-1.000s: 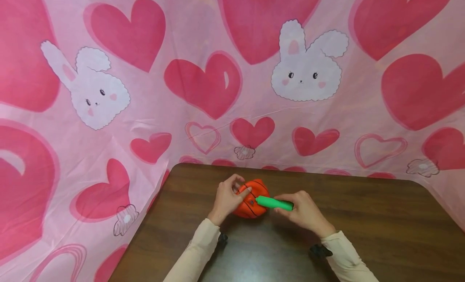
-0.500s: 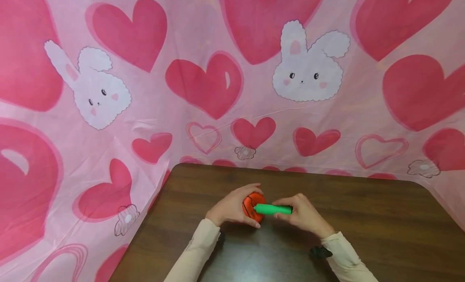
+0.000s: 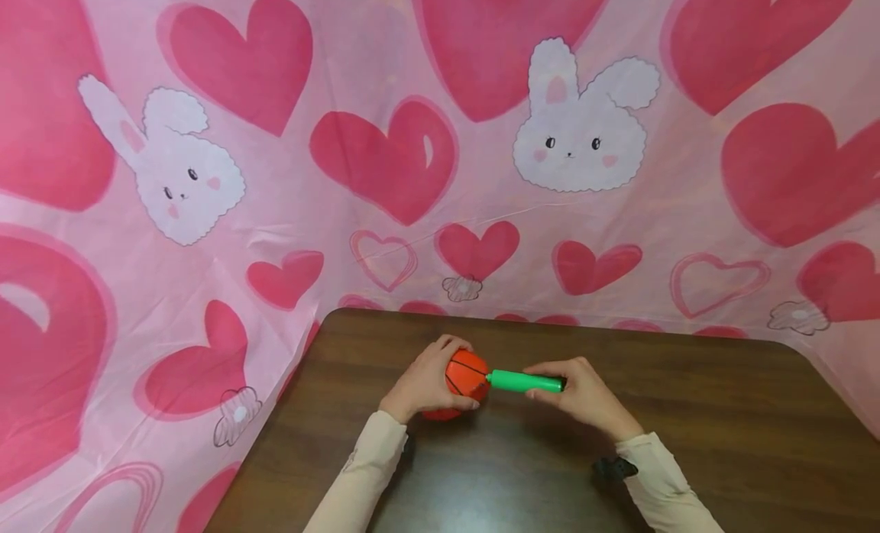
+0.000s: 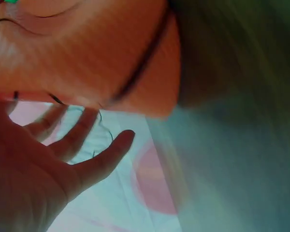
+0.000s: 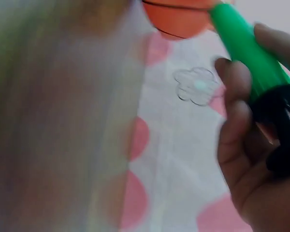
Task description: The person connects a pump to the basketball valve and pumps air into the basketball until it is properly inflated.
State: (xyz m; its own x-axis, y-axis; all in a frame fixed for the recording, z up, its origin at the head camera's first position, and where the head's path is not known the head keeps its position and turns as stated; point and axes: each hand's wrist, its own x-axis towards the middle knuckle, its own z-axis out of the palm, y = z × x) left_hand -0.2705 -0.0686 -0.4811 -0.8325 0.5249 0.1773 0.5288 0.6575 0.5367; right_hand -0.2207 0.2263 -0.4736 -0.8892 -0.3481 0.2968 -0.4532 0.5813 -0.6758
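Observation:
A small orange toy basketball [image 3: 467,374] with black lines is held above the dark table by my left hand [image 3: 425,379], thumb along its near side and fingers over the far side. It looks partly deflated; the left wrist view shows its skin [image 4: 101,58] folded and sagging. My right hand [image 3: 587,399] grips a green hand pump [image 3: 525,381] lying level, its tip right at the ball's right side. In the right wrist view the fingers wrap the green barrel [image 5: 253,55], and the black plunger handle [image 5: 282,162] sticks out toward the palm.
The brown wooden table [image 3: 708,411] has rounded far corners. Behind and to the left hangs a pink cloth [image 3: 371,52] printed with hearts and rabbits. A dark wrist device [image 3: 615,469] sits at the right sleeve.
My left hand has shifted its grip from pinching the ball's upper left to wrapping round it. The ball now looks rounder toward the pump. The pump has moved slightly right and levelled.

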